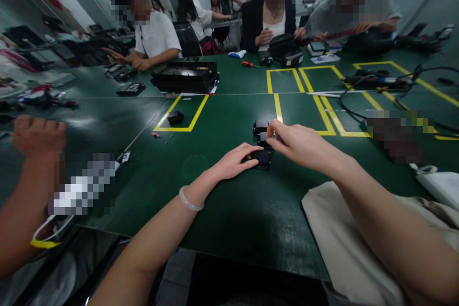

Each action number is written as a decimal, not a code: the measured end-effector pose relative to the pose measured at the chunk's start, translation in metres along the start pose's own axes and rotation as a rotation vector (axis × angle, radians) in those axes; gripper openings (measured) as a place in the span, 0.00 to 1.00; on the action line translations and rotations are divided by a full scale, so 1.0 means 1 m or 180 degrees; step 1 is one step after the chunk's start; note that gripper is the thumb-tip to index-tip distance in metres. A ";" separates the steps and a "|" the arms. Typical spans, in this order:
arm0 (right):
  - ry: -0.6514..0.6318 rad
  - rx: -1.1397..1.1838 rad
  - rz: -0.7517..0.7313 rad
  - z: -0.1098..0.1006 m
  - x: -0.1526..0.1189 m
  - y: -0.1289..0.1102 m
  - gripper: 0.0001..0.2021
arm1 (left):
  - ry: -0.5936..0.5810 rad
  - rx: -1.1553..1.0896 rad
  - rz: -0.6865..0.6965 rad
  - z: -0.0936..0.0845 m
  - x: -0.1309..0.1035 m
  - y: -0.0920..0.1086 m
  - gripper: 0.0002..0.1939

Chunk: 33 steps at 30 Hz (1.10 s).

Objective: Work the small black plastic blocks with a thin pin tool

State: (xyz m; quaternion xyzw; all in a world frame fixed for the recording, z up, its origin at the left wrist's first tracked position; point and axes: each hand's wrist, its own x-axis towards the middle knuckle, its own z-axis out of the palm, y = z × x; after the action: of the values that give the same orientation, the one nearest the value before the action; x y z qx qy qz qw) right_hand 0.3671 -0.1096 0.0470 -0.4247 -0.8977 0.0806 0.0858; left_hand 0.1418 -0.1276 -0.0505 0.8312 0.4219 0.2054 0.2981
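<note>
Three small black rectangular boxes stand close together in a row on the green table: a far box (260, 126), a middle box (264, 140) and a near box (263, 159). My left hand (237, 161), with a pale bangle on its wrist, reaches in from the left. Its thumb and fingertips hold the near box at its left side and top edge. My right hand (296, 142) is bent over the middle box from the right, thumb and forefinger pinched together. What sits between those fingertips is too small to make out.
Another person's fist (39, 136) rests at the left. Beyond are a small black block (175, 117) inside yellow tape, a large black housing (186, 76) and a screwdriver (250, 64). Cables (344, 105) run across the right, and beige cloth (322, 220) hangs over the near edge. People sit opposite.
</note>
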 end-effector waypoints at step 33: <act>-0.0108 0.0085 -0.0041 0.002 0.000 0.004 0.10 | -0.0026 -0.0003 -0.0001 0.000 0.000 -0.001 0.22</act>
State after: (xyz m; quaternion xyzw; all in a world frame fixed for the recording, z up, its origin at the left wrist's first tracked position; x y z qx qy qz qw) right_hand 0.3693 -0.1068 0.0437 -0.4162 -0.9006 0.0993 0.0768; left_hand 0.1411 -0.1272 -0.0513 0.8318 0.4207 0.2022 0.3003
